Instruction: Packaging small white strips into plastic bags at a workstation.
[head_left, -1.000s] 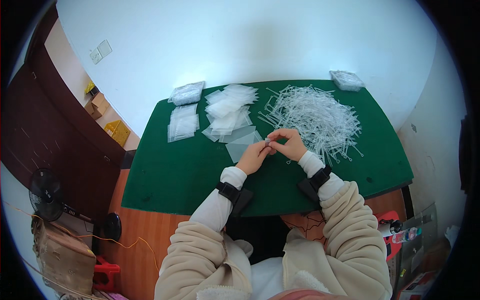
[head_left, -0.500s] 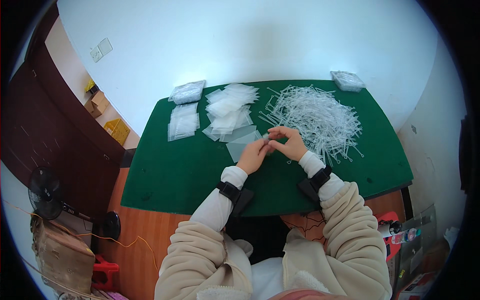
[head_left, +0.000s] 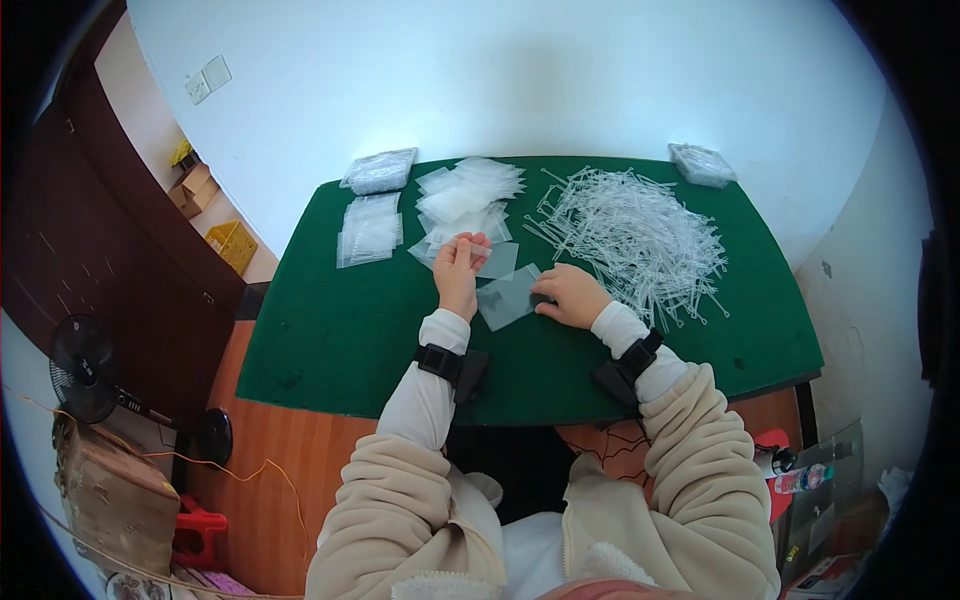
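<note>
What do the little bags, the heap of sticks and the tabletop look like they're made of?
Bags: thin plastic film, apparently; see-through singly, cloudy where they overlap. Sticks: probably clear plastic, glossy, with bright glints. Tabletop: seemingly felt-like green cloth, matte, showing no shine.

1 flat, translucent bag lies aslant, its right edge at the right hand; 1 small clear piece, form unclear, sits in the left hand.
</note>
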